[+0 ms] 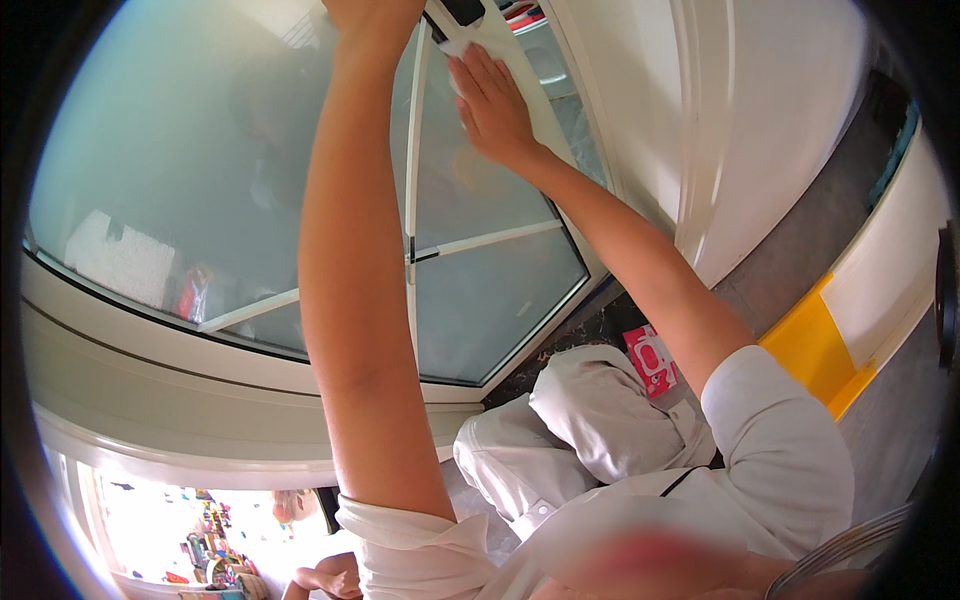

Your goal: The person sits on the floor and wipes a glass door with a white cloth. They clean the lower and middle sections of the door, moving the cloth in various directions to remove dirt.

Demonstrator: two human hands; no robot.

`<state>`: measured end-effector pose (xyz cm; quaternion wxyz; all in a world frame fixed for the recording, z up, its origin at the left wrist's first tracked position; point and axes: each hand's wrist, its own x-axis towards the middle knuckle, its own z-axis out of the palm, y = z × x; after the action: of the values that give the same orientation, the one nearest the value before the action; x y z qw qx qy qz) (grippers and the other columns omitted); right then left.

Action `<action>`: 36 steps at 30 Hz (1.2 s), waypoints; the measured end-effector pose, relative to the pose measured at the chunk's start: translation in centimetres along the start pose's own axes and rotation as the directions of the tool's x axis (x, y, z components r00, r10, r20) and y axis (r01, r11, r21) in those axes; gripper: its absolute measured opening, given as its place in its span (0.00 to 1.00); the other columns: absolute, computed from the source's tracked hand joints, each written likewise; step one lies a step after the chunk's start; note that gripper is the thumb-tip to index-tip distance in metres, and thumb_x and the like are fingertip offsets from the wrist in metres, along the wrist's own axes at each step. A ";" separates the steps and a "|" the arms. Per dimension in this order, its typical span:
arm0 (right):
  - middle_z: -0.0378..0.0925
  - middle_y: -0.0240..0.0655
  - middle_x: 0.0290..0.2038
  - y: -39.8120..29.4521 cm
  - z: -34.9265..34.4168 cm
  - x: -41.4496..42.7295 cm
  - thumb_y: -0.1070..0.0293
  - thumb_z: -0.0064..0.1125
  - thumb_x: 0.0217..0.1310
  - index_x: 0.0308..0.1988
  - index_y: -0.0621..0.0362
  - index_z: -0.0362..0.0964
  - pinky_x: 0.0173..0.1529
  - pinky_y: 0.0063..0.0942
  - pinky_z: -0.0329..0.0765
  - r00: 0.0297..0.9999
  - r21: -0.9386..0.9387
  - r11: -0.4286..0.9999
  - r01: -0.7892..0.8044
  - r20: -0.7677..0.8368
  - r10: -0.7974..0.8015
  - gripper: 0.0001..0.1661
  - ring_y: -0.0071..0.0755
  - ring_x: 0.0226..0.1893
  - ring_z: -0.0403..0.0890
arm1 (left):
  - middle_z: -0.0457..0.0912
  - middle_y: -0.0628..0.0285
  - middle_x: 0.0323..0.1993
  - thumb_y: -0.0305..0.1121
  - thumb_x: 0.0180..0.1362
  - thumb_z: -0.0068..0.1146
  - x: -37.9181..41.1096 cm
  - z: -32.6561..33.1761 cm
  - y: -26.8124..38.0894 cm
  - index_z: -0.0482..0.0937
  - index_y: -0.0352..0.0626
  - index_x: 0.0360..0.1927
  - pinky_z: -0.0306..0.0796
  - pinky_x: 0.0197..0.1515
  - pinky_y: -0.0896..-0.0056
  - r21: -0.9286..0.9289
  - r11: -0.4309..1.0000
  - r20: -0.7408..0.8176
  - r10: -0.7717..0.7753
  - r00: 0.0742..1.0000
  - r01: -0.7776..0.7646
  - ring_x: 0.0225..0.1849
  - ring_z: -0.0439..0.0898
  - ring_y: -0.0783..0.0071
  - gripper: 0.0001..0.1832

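My right hand [495, 101] lies nearly flat with a white wipe [455, 48] under its fingertips. It presses the wipe against the white frame [551, 139] of a frosted glass door [495, 300], just below a black door handle plate [465, 9]. My left arm reaches straight up across the glass. Only part of my left hand [375, 11] shows at the top edge; its fingers are cut off, so what it touches is hidden. White bars cross the glass between both arms.
A pink packet [651, 361] sits on the floor beside my bent knees. A white-and-yellow panel [817, 345] stands on the right. Another person's arm [322, 579] shows at lower left, near brightly lit, colourful small items [217, 540]. Through the door gap is a container [544, 67].
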<state>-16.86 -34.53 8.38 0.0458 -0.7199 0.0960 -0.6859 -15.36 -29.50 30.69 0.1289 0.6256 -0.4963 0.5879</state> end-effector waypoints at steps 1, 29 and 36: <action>0.57 0.47 0.69 2.6 -0.9 -2.0 0.71 0.53 0.62 0.66 0.60 0.58 0.70 0.49 0.55 1.000 -0.061 0.998 -0.003 0.030 0.005 0.32 0.50 0.69 0.58 | 0.81 0.51 0.21 0.55 0.63 0.51 0.4 1.3 1.4 0.77 0.42 0.27 0.75 0.27 0.51 -0.056 0.998 -0.024 -0.013 1.000 0.011 0.25 0.82 0.51 0.24; 0.44 0.56 0.72 5.9 1.1 -15.5 0.61 0.46 0.68 0.72 0.63 0.41 0.72 0.57 0.43 0.915 -0.048 0.914 -0.403 -0.051 0.401 0.41 0.61 0.73 0.44 | 0.82 0.52 0.22 0.56 0.63 0.50 1.8 1.2 1.6 0.79 0.43 0.27 0.75 0.28 0.52 0.004 1.000 -0.107 0.025 0.994 -0.024 0.26 0.83 0.51 0.25; 0.53 0.53 0.70 2.5 0.7 -3.8 0.64 0.44 0.69 0.70 0.59 0.50 0.72 0.55 0.45 0.965 0.084 0.971 -0.223 -0.124 0.232 0.34 0.56 0.73 0.48 | 0.82 0.50 0.24 0.56 0.64 0.49 1.0 1.3 0.9 0.79 0.43 0.28 0.75 0.30 0.51 0.050 0.998 -0.114 0.049 0.992 -0.043 0.28 0.83 0.49 0.25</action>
<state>-16.46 -36.29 4.08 0.1426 -0.6549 0.1572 -0.7253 -15.40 -31.39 30.85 0.1287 0.5821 -0.4882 0.6374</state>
